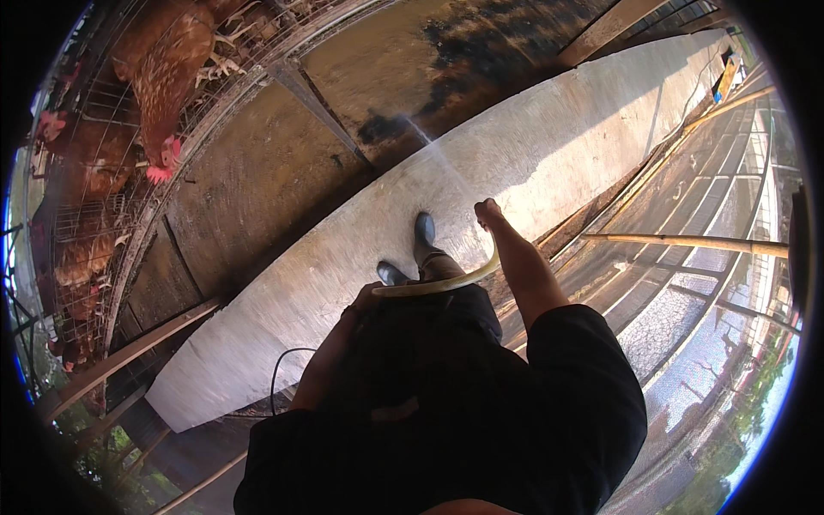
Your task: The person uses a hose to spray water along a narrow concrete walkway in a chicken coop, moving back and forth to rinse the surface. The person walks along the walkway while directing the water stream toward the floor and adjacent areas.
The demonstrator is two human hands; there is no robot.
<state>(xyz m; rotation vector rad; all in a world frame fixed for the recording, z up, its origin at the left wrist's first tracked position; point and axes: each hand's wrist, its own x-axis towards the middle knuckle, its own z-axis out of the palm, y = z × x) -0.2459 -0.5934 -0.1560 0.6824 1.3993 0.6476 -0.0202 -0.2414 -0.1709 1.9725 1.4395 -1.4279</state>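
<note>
A pale yellowish hose point(442, 286) runs in a curve across the front of my body from one hand to the other. My right hand point(487, 214), stretched out ahead, is closed around its front end. From there a thin jet of water point(421, 133) shoots forward and left, over the walkway, to a wet dark patch point(386, 127) on the brown droppings-covered floor. Close to my waist, my left hand point(367, 297) is closed on the hose farther back; its fingers are partly hidden.
I stand in dark rubber boots point(424, 230) on a pale concrete walkway point(309, 270). Brown hens point(167, 69) sit in wire cages at upper left, above the droppings floor point(249, 163). Wooden posts point(129, 356) cross nearby. A bamboo pole point(687, 244) and netting border the right side.
</note>
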